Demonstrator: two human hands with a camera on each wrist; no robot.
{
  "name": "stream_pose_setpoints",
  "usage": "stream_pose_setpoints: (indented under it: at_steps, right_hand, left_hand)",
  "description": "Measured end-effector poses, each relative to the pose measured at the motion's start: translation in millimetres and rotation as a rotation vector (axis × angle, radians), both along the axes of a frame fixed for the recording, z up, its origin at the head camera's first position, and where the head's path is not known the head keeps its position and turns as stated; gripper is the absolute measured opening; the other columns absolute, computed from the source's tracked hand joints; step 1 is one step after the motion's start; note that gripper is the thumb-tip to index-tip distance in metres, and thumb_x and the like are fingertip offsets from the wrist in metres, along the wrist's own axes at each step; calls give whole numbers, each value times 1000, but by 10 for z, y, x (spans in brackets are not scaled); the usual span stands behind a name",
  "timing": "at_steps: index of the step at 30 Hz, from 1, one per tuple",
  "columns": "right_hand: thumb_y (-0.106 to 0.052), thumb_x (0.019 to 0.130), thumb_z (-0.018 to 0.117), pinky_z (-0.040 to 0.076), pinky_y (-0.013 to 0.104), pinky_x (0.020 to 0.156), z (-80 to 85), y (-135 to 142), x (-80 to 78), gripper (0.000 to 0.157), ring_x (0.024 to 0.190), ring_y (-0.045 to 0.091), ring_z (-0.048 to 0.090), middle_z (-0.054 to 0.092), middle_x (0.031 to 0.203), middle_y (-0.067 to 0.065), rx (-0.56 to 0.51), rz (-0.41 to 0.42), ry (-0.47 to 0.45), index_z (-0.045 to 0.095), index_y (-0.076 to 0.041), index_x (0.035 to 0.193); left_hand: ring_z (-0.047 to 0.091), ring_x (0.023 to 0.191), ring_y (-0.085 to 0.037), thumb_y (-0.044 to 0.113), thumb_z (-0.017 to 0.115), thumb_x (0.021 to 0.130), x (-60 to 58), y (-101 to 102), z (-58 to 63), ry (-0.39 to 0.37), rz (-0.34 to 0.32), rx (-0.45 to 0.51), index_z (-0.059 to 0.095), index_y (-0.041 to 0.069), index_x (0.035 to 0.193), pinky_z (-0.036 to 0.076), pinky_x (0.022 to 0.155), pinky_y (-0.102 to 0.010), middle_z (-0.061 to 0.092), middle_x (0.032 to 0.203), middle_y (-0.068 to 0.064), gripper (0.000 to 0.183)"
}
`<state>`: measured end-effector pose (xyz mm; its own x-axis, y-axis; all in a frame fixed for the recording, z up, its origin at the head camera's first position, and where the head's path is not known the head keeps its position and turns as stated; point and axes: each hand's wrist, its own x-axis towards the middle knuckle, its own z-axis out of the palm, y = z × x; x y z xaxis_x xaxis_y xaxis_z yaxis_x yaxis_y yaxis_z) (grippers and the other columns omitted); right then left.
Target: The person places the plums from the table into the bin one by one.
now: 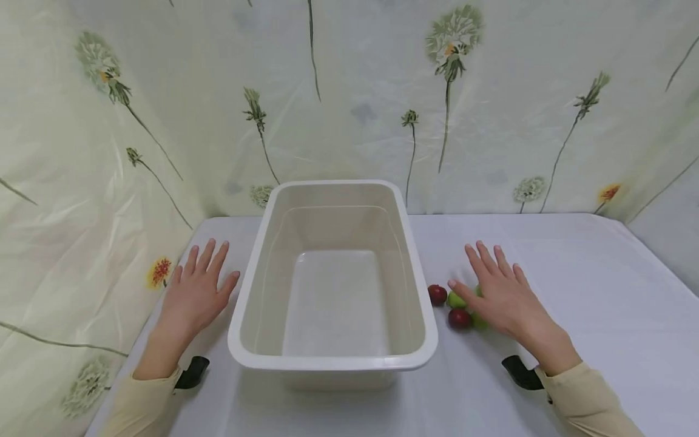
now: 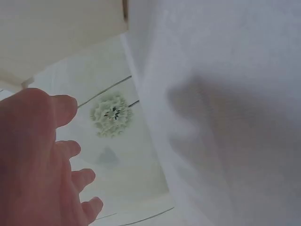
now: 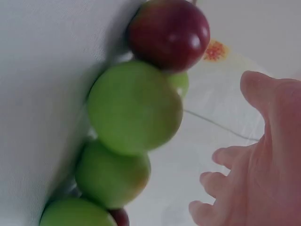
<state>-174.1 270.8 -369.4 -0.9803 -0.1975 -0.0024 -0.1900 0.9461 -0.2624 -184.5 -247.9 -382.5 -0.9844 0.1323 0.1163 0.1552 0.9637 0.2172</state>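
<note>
Tub (image 1: 334,291) sits nearer the surface's (image 1: 601,303) left edge than its right; likely light, stiff; take its rim (image 1: 333,363) both sides. Your left hand (image 1: 191,297) and right hand (image 1: 510,300): fingers (image 1: 205,256) spread, nothing held. Fruit (image 1: 457,300), tub's right side: probably firm, slick; cup it.

1. My left arm (image 1: 143,400), in a cream sleeve (image 1: 139,409), reaches in from the lower left.
2. My left hand (image 1: 192,300) is palm down, its fingers (image 1: 207,255) nearly straight and spread, pointing forward, the thumb (image 1: 229,285) angled inward.
3. My right arm (image 1: 592,400), sleeved alike, slants in from the lower right.
4. My right hand (image 1: 505,300) is also palm down, fingers (image 1: 486,258) extended and fanned, slanting forward and inward, thumb (image 1: 463,292) out to the left.
5. The two hands are well apart.
</note>
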Motion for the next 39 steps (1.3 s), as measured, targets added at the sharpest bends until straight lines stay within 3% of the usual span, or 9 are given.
stream_pose_setpoints:
  at_steps: [5,9,16,20,24,28,31,34,39]
  right_hand:
    - [-65,97,38,0,68,109,-5,87,15,90,145,43,-11,-1,162,20,-2,12,22,4,-8,158]
    - [-63,98,39,-1,67,109,1,144,32,89,146,42,-10,-1,162,20,-6,14,43,5,-8,158]
    - [-57,99,45,0,65,111,34,228,69,85,147,41,-2,7,161,22,-32,28,120,10,-7,158]
    - [-53,99,49,1,63,112,41,298,83,83,147,41,4,14,160,22,-62,37,180,15,-6,157]
    - [-48,98,55,4,59,114,50,372,95,79,146,41,13,23,158,22,-93,49,246,22,-5,156]
    - [-40,96,62,14,60,112,65,431,101,75,141,44,25,30,155,22,-128,47,295,30,-4,153]
    - [-37,95,65,22,64,108,70,469,107,73,138,46,29,33,153,22,-178,39,298,33,-3,152]
    - [-35,97,63,24,67,104,72,516,118,71,137,48,29,33,153,24,-227,39,279,32,-4,152]
    - [-33,99,60,30,70,96,55,614,141,66,129,50,36,37,148,28,-274,1,250,32,-8,153]
  left_hand:
    - [-1,146,-44,51,33,104,-26,-26,134,41,-9,8,15,12,158,9,107,-70,7,162,-19,69]
    - [1,146,-44,45,36,105,-38,-1,309,96,-52,75,18,11,158,11,107,-70,10,162,-19,66]
    - [12,148,-35,38,42,105,-50,105,519,134,-199,394,29,13,155,17,111,-62,20,161,-13,57]
    - [22,145,-31,37,44,105,-17,183,591,87,-231,565,31,20,155,24,108,-62,26,159,-6,54]
    - [28,143,-26,39,45,105,13,260,649,-27,-250,752,32,27,154,28,107,-60,31,156,1,52]
    - [38,137,-21,35,46,105,-5,330,668,-126,-306,925,35,20,153,35,105,-55,33,154,1,51]
    - [48,130,-20,31,47,105,-34,361,658,-157,-341,989,37,14,151,43,100,-50,35,153,-1,50]
    - [49,128,-20,30,48,104,-48,375,635,-186,-349,1011,39,17,150,45,95,-48,36,152,2,49]
    - [48,129,-24,32,50,103,-60,400,598,-215,-348,1014,40,24,150,43,96,-55,36,153,4,49]
